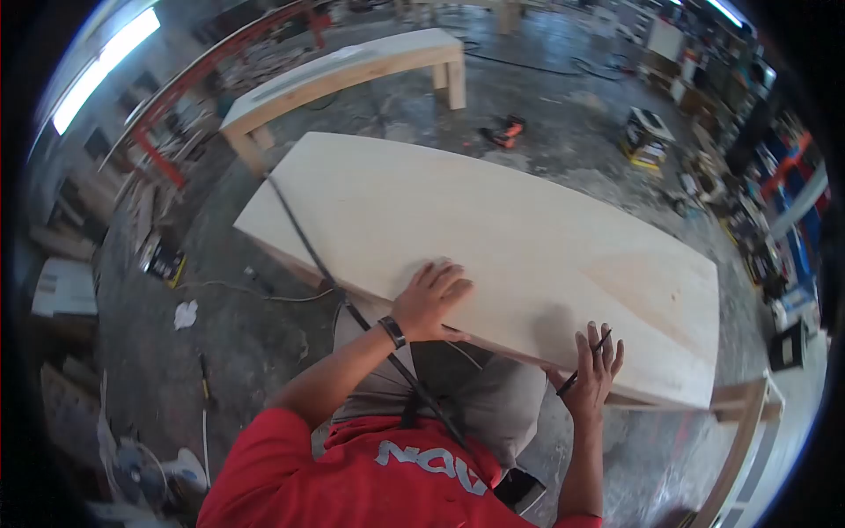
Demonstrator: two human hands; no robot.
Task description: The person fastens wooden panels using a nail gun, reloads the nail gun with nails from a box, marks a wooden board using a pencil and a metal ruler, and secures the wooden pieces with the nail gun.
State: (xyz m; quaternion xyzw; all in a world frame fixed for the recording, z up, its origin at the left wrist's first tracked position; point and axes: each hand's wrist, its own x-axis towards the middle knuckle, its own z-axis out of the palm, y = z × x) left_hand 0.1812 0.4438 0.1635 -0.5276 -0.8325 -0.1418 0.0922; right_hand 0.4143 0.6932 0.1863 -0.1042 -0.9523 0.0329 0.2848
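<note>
A long pale wooden panel (pixel 458 211) lies in front of me, wide and flat on top. My left hand (pixel 431 301) rests on its near edge with the fingers spread over the surface and the thumb at the side; it holds nothing. Farther right, my right hand (pixel 592 374) is at the same edge, fingertips on the panel, with a thin dark pencil (pixel 572 385) held across its fingers. A black strap or cable (pixel 304 238) runs from the panel's left end past my left wrist to my chest.
Behind the panel stands a wooden bench (pixel 352 66). An orange power tool (pixel 509 132) and a box-like can (pixel 647 138) are on the concrete floor. Another can (pixel 162 260) is at left, a wooden frame (pixel 744 440) at lower right, and cluttered shelves at far right.
</note>
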